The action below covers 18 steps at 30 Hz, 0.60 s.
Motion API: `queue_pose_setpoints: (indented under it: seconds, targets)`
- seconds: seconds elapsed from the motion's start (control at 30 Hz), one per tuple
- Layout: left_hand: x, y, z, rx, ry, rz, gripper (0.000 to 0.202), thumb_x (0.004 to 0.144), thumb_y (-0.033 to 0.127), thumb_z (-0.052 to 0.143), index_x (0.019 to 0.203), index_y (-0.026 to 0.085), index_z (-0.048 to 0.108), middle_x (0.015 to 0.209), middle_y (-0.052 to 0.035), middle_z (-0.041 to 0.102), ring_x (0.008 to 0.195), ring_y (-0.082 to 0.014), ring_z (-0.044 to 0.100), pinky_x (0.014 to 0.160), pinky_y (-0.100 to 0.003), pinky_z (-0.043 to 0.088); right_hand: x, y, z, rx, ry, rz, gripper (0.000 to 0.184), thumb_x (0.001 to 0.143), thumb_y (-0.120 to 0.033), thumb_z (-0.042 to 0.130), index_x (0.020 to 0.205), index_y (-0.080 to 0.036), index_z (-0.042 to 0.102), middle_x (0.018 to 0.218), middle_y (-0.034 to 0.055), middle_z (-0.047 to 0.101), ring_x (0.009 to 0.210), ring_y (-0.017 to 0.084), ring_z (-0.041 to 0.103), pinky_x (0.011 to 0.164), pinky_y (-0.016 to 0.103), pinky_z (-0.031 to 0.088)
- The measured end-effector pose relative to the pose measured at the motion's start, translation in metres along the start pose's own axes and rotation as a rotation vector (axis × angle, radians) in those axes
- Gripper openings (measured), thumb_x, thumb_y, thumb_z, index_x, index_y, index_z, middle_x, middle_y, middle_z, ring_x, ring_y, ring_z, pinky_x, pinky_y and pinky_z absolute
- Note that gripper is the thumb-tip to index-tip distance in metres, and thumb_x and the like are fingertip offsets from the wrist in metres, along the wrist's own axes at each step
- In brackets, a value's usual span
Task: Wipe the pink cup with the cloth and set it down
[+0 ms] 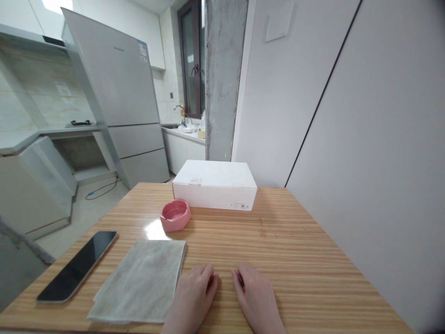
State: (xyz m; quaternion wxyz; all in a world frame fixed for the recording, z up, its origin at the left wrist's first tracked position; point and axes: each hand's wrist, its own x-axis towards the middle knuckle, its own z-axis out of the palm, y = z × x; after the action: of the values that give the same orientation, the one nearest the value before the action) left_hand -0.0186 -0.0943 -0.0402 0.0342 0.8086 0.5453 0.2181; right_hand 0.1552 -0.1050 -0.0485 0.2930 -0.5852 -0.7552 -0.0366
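- Wood-grain table [306, 269] before us.
- White box [213, 185] at its far side.
- Grey cloth [141, 283] lying flat, near us.
- Our left hand [195, 292] and right hand [254, 293] rest apart, fingers curled loosely inward; whether the left touches the cloth's right edge, we cannot tell.
- Phone [78, 266], face up, left of the cloth.
- Pink dish [176, 224], just in front of the box.

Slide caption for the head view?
Left hand and right hand rest curled on a striped brown table near a folded grey cloth.
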Motion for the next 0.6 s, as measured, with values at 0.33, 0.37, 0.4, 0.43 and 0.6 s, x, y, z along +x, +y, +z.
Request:
queue_pose_setpoints:
  seconds: [0.33, 0.37, 0.4, 0.43, 0.6]
  targets:
    - [-0.0011, -0.0005, 0.0019, 0.013, 0.011, 0.001, 0.017, 0.087, 0.018, 0.047, 0.072, 0.023, 0.054, 0.070, 0.0005, 0.065, 0.064, -0.0172, 0.063, 0.056, -0.027, 0.039, -0.0012, 0.0009, 0.0011, -0.004, -0.016, 0.010, 0.033, 0.096, -0.027, 0.034, 0.068, -0.022, 0.049, 0.062, 0.0002, 0.060, 0.056, 0.015, 0.059, 0.054, 0.025, 0.033]
    - [-0.0014, -0.0003, 0.0015, 0.014, 0.011, 0.002, 0.018, 0.087, 0.018, 0.047, 0.071, 0.023, 0.053, 0.070, 0.0005, 0.065, 0.064, -0.0170, 0.063, 0.056, -0.026, 0.039, -0.0014, 0.0009, 0.0013, -0.007, -0.015, 0.011, 0.033, 0.096, -0.027, 0.033, 0.068, -0.022, 0.049, 0.062, 0.0003, 0.060, 0.056, 0.015, 0.059, 0.054, 0.025, 0.033]
    - [-0.0016, -0.0001, 0.0012, 0.015, 0.011, 0.001, 0.018, 0.087, 0.018, 0.047, 0.071, 0.022, 0.053, 0.069, 0.0005, 0.065, 0.064, -0.0169, 0.063, 0.056, -0.026, 0.039, -0.0015, 0.0008, 0.0014, -0.009, -0.015, 0.011, 0.034, 0.097, -0.027, 0.033, 0.068, -0.022, 0.049, 0.062, 0.0003, 0.060, 0.056, 0.015, 0.059, 0.054, 0.025, 0.033]
    - [-0.0017, 0.0000, 0.0008, 0.014, 0.010, 0.000, 0.018, 0.087, 0.018, 0.047, 0.071, 0.022, 0.054, 0.069, 0.0004, 0.065, 0.064, -0.0168, 0.063, 0.056, -0.026, 0.039, -0.0015, 0.0007, 0.0015, -0.011, -0.014, 0.011, 0.034, 0.097, -0.028, 0.032, 0.068, -0.022, 0.049, 0.062, 0.0003, 0.060, 0.056, 0.015, 0.059, 0.054, 0.025, 0.033]
    - [-0.0003, 0.0002, -0.0013, 0.007, 0.002, -0.004, 0.017, 0.088, 0.018, 0.047, 0.072, 0.022, 0.054, 0.070, 0.0003, 0.066, 0.064, -0.0167, 0.063, 0.056, -0.027, 0.039, -0.0004, 0.0007, 0.0016, -0.012, -0.015, 0.008, 0.036, 0.097, -0.030, 0.031, 0.067, -0.022, 0.049, 0.062, 0.0003, 0.060, 0.055, 0.015, 0.058, 0.053, 0.025, 0.033]
